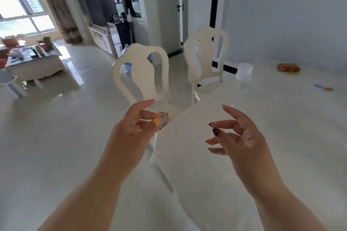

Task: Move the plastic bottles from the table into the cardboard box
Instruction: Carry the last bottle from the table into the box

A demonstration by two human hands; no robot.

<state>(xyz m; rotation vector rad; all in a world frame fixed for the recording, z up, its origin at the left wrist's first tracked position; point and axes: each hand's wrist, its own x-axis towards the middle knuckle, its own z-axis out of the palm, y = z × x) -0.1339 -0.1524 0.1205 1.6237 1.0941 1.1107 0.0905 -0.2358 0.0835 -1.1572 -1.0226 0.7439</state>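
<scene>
Both hands are raised in the air with nothing held. The left hand [135, 121] hovers over the floor just off the table's left edge, its fingers loosely curled and narrowly parted. The right hand [242, 135] hangs above the table [281, 118] near that same edge, fingers spread wide and bent, nails painted.

The white table runs from the near edge of view toward the far right; its left edge cuts diagonally between the two hands. On it, toward the far end, stands a clear plastic container [244, 77], blurred, so whether it is a bottle cannot be told. Near the far right edge lie a brownish item [289, 67] and a small blue and orange object [323, 87].

Two cream chairs [140, 74] stand along the far left side of the table. A small colourful box [161, 119] lies on the seat of the nearer one, partly hidden by the left fingers. Left of the chairs the pale floor [56, 127] lies wide open toward a low coffee table [35, 61]. The cardboard box is not in view.
</scene>
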